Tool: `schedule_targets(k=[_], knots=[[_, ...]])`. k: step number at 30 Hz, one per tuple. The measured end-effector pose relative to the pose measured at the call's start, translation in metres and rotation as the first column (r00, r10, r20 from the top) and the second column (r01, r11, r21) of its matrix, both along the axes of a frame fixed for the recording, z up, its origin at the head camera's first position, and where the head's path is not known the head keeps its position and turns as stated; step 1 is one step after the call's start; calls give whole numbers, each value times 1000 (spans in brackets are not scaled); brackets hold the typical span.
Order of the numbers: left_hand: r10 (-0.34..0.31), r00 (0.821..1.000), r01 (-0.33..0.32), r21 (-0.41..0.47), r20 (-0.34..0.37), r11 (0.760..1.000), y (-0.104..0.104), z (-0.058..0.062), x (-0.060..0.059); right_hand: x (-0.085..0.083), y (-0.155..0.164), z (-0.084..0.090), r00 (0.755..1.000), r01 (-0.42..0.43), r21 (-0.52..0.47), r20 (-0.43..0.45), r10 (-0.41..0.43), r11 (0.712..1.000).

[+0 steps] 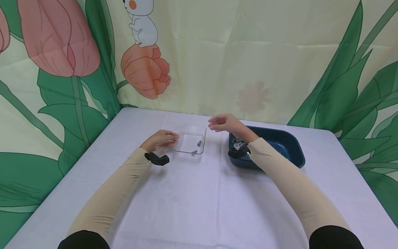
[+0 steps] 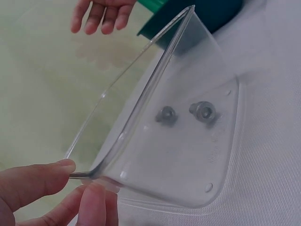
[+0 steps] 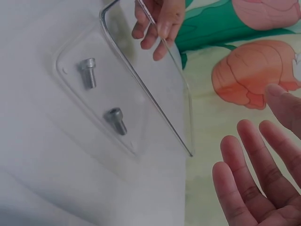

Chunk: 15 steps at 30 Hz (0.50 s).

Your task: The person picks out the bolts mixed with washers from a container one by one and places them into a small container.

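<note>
A clear plastic tray (image 1: 186,154) sits mid-table with two grey bolts (image 1: 196,147) lying in it. The tray (image 2: 221,155) shows both bolts (image 2: 203,112) from below in the left wrist view, and the bolts (image 3: 88,72) also show through the tray (image 3: 141,89) in the right wrist view. My left hand (image 1: 160,139) pinches the tray's left rim between thumb and fingers (image 2: 35,181). My right hand (image 1: 224,123) hovers open above the table between the clear tray and a dark blue bin (image 1: 292,147), fingers (image 3: 254,174) spread and holding nothing. Small metal parts (image 1: 237,143) lie in the bin.
The table (image 1: 199,207) wears a white cloth. A flower-print backdrop (image 1: 248,52) hangs close behind it and along both sides. Black camera mounts sit on both wrists (image 1: 157,159).
</note>
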<state>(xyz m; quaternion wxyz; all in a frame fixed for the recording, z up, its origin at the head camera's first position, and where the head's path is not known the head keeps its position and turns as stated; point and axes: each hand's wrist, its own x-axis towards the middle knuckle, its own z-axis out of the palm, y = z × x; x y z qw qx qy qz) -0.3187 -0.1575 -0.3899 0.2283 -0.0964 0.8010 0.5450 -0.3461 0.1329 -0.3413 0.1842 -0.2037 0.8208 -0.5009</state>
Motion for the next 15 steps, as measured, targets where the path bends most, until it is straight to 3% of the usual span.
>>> schedule_targets(k=[15], knots=[[-2,999,4,40,-34,999,0,-1,1,5,37,7,999,-21,64,-44,23,998]])
